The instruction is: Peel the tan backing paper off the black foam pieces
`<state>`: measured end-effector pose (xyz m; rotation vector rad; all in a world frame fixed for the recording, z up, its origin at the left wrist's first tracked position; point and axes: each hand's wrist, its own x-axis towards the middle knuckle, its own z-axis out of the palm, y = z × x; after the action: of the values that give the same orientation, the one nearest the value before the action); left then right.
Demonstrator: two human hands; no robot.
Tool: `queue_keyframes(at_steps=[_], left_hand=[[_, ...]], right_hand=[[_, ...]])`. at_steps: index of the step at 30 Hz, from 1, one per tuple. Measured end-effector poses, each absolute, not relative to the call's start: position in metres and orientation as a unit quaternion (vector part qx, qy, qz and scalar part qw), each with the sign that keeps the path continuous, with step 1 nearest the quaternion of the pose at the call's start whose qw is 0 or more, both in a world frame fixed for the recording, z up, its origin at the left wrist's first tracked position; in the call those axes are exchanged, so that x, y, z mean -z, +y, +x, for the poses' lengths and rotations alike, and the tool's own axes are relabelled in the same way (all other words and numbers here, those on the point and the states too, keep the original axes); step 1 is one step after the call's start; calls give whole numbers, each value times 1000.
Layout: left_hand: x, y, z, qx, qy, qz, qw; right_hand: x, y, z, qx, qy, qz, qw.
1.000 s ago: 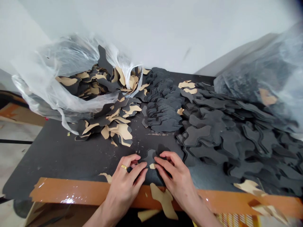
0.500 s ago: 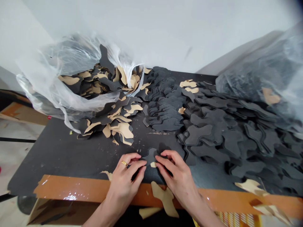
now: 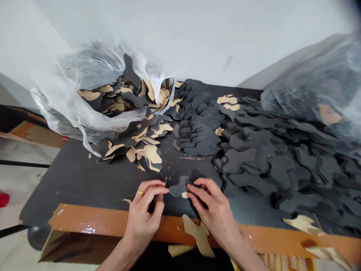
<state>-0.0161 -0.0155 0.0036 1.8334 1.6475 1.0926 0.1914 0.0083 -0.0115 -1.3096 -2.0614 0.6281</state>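
My left hand and my right hand are together at the near edge of the black table. Both pinch one black foam cutout that lies flat between them. A small tan flap shows at its near edge, by my right fingertips. My left hand wears a gold ring. A peeled tan backing sheet lies over the orange taped table edge below my right hand.
A clear plastic bag at the back left spills black-and-tan cutouts. Stacked black cutouts sit in the middle, and a wide heap covers the right side. Another plastic bag stands at the far right. Tan scraps lie near the right edge.
My left fingers have curled from lying over the cutout to pinching its left edge. The view has shifted a little to the left. The right hand stays on the cutout.
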Motion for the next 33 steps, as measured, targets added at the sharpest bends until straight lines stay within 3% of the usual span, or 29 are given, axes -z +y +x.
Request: queue_keyframes(at_steps=[6,23,28,33], left_hand=[[-7,-2,3,-331,474,788,210],[-5,12,3,-267,465,820,199],[-13,23,0,-243,516,776,270],[-16,37,-3,-229,535,734,350]], right_hand=[[10,10,191,-247,-775,-495,306],[2,13,209,-387,-666,-540,340],[-3,12,211,-237,-756,-500,349],[-5,24,201,-143,-843,-428,293]])
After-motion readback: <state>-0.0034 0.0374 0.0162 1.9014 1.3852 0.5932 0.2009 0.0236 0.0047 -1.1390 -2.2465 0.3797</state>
